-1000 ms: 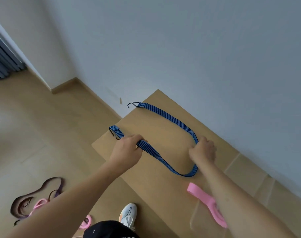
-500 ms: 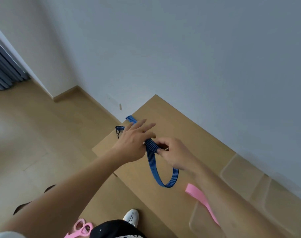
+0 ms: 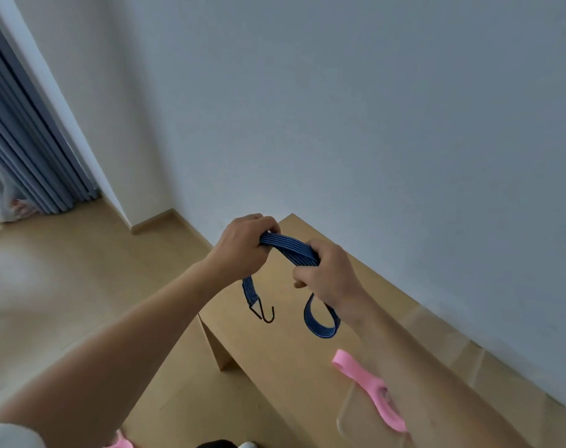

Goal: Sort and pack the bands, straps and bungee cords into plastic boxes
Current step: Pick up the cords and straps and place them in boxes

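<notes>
Both hands, left (image 3: 242, 250) and right (image 3: 328, 273), grip the folded cord (image 3: 289, 250) stretched sideways between them above the table (image 3: 275, 350), and the box (image 3: 365, 421) sits nearer the right hand.

Domestic room: pale wood-look floor (image 3: 65, 286), plain white wall (image 3: 372, 108), skirting board (image 3: 155, 221), blue-grey pleated curtain (image 3: 26, 150), low wooden table (image 3: 275, 360).

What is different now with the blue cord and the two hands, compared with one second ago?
The blue bungee cord, which lay spread in a wide U on the wooden table, is now folded into a bundle and lifted above it. Both the left hand and the right hand grip the bundle; one hook and a loop hang down. The pink band stayed on the table.
</notes>
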Available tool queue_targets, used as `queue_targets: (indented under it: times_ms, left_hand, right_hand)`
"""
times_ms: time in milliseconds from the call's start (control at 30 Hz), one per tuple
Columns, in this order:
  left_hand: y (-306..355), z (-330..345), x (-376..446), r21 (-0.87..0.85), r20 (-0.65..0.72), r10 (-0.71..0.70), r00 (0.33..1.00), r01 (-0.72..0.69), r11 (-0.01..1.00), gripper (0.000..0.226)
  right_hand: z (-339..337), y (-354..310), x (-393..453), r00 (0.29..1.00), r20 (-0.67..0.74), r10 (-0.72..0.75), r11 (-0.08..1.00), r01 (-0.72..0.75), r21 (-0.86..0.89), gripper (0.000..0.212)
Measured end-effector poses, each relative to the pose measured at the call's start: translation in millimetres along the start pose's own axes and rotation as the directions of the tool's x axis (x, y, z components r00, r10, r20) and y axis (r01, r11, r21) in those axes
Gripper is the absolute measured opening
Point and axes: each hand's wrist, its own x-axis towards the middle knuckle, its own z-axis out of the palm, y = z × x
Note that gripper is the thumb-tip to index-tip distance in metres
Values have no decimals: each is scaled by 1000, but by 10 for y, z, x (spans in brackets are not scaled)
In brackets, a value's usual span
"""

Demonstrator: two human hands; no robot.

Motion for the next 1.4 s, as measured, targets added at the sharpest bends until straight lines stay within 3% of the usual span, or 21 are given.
queue_targets:
  times_ms: [133, 300, 367, 433, 533, 633, 700, 833, 967, 1033, 1100, 1200, 1300, 1333, 1400]
  left_hand:
    - [223, -61, -291, -11, 32, -88, 996, 88, 996, 20]
    - [464, 51, -703, -154, 60, -295, 954, 301, 941, 23]
    - [613, 98, -809, -263, 69, -348, 935, 353, 898, 21]
    - [810, 176, -884, -396, 113, -370, 922, 383, 835, 17]
    - [1172, 277, -964, -452, 176, -280, 944, 330, 829, 21]
    - [1546, 350, -1025, -433, 240, -152, 959, 246, 867, 31]
    - [1804, 371, -1074, -410, 271, -84, 959, 194, 891, 34]
    - [2326, 416, -1182, -590, 303, 23, 953, 169, 789, 27]
    - [2768, 500, -1295, -736, 404, 115, 908, 247, 631, 13]
    - [2926, 580, -1351, -770, 480, 172, 861, 318, 553, 19]
    - [3029, 691, -1444, -768, 579, 284, 764, 396, 503, 37]
    - [3008, 895, -1597, -721, 669, 408, 621, 410, 559, 62]
    - [2985, 1103, -1769, -727, 681, 541, 493, 372, 577, 61]
    - [3003, 1170, -1836, -731, 681, 564, 467, 379, 568, 63]
    - [3044, 1319, -1988, -741, 668, 554, 497, 376, 557, 75]
  right_hand:
    - [-492, -121, -453, 998, -13, -68, 975, 69, 210, 13]
    - [-1085, 46, -1112, 982, -184, -51, 913, 120, 389, 20]
    - [-1263, 163, -1397, 990, -140, -31, 930, 80, 358, 22]
    - [-1354, 301, -1689, 1000, 28, -8, 969, 1, 246, 23]
    - [-1398, 488, -2077, 976, 208, 62, 988, -90, 127, 39]
    - [-1379, 566, -2377, 989, 133, 62, 994, -73, 79, 60]
    - [-1359, 558, -2547, 994, 109, 25, 986, -43, 162, 62]
    - [-1379, 466, -2861, 988, 151, -33, 983, 5, 182, 52]
    - [-1395, 426, -3076, 992, -114, -59, 962, 87, 257, 26]
    - [-1406, 407, -3123, 965, -261, -29, 940, 116, 321, 13]
    - [-1407, 374, -3169, 935, -355, 24, 926, 113, 360, 9]
    - [-1409, 328, -3263, 847, -516, 126, 906, 114, 407, 14]
    - [-1365, 357, -3353, 747, -639, 184, 948, 37, 316, 23]
    - [-1333, 375, -3385, 727, -655, 206, 952, 4, 305, 25]
    - [-1260, 417, -3466, 696, -666, 267, 938, -28, 346, 26]
